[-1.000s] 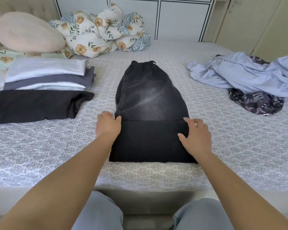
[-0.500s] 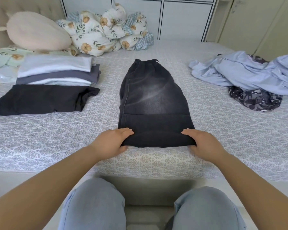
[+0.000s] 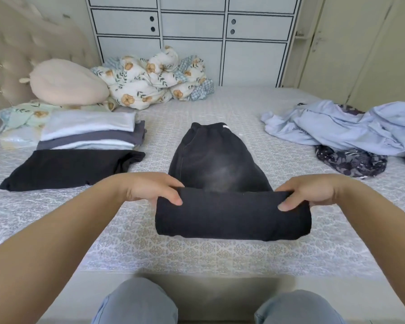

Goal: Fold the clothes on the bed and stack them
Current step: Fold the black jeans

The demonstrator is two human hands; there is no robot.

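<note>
Left hand (image 3: 147, 190) and right hand (image 3: 313, 191) each grip, fingers curled, the folded near end of black jeans (image 3: 220, 164) on bed (image 3: 197, 251); folded stack (image 3: 87, 132) at 10 o'clock.

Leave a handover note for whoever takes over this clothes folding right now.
Left hand and right hand each grip an end of the black pants, near fold lifted off the bed, waistband end flat.
Done: folded stack and black folded garment at left.
Left: finish folding the pants, stack them, then fold the light blue shirt and dark patterned garment at right.
</note>
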